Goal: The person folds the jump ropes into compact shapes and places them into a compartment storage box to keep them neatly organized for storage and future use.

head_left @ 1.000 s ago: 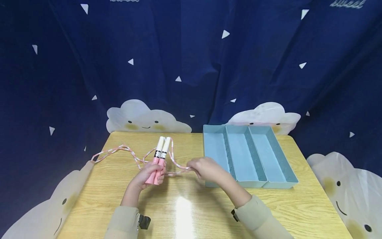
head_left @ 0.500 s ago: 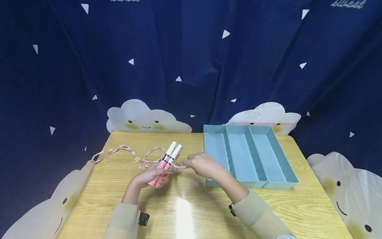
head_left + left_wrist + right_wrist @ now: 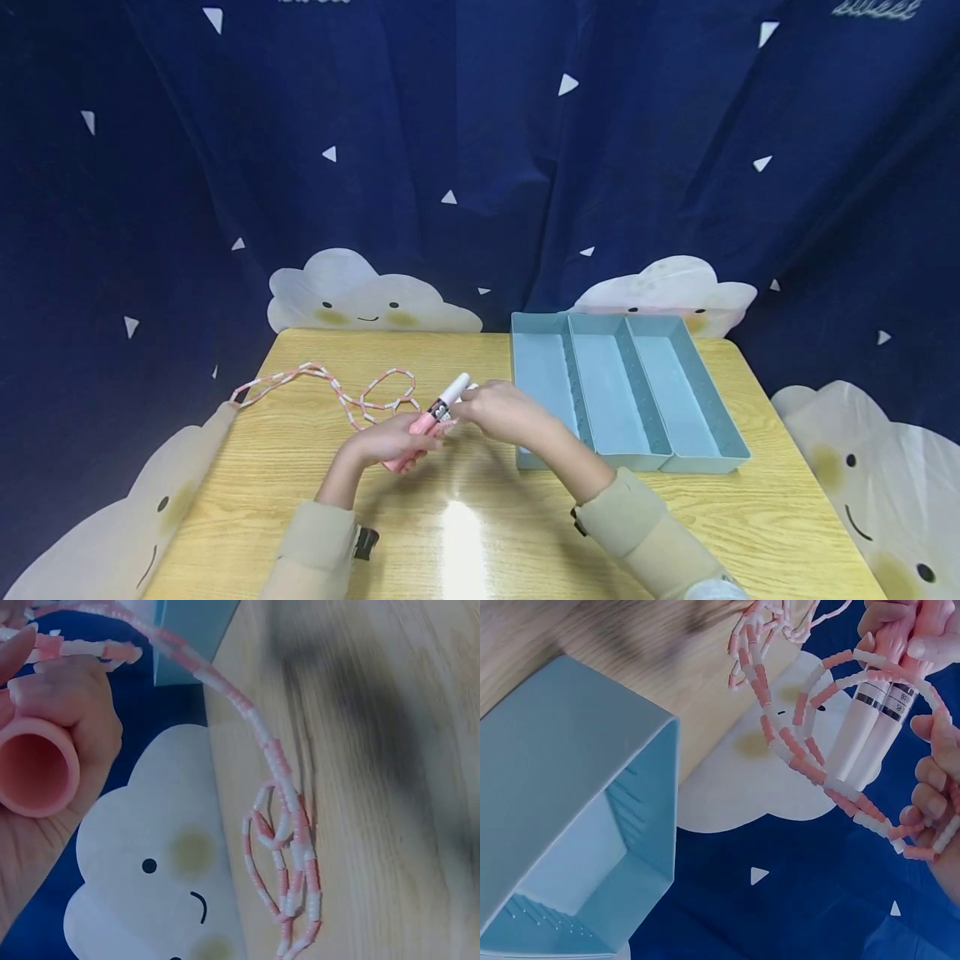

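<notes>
A jump rope has pink-and-white handles (image 3: 454, 388) and a beaded pink-and-white cord (image 3: 330, 381). My left hand (image 3: 393, 442) grips both handles together, tilted up and to the right. In the right wrist view the two handles (image 3: 862, 739) lie side by side with loops of beaded cord (image 3: 807, 766) around them. My right hand (image 3: 504, 412) holds the cord close to the handle tips; its fingertips are hidden in the head view. The left wrist view shows one handle's hollow end (image 3: 34, 766) and the cord (image 3: 259, 727) trailing down to the table.
Three joined long light-blue bins (image 3: 540, 375) stand at the back right of the wooden table (image 3: 420, 533), just behind my right hand. The cord's far end reaches the table's left edge. A dark blue curtain (image 3: 480, 125) with cloud pictures hangs behind.
My left hand has tipped the handles rightward, from near upright toward my right hand. The cord between the hands has been drawn in around the handles. The bins have not moved.
</notes>
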`<state>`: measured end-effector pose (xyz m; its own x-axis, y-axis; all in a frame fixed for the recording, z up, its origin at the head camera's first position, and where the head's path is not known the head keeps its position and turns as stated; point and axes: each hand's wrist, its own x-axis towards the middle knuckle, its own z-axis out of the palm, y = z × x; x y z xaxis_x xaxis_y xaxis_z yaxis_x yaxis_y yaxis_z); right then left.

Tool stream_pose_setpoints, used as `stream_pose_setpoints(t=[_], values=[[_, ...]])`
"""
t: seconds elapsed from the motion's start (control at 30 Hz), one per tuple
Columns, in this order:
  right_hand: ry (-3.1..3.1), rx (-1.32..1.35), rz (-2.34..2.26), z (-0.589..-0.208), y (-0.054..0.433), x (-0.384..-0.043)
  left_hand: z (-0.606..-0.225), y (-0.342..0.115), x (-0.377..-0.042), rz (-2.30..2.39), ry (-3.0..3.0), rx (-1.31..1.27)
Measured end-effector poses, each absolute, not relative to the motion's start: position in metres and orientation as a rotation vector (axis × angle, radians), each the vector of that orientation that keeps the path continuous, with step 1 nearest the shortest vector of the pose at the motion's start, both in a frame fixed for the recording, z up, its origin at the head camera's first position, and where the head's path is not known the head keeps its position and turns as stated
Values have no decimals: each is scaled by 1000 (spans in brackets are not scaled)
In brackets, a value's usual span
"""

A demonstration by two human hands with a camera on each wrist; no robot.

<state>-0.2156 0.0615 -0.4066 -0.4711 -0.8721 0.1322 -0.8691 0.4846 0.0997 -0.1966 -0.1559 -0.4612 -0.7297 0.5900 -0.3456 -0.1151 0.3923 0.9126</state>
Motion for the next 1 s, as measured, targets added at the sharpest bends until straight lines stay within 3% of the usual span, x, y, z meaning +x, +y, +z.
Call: stream_pose_setpoints(t=[1.0], values=[[-2637, 1558, -105, -411, 51, -220, -440, -138, -191, 898, 2340, 435]])
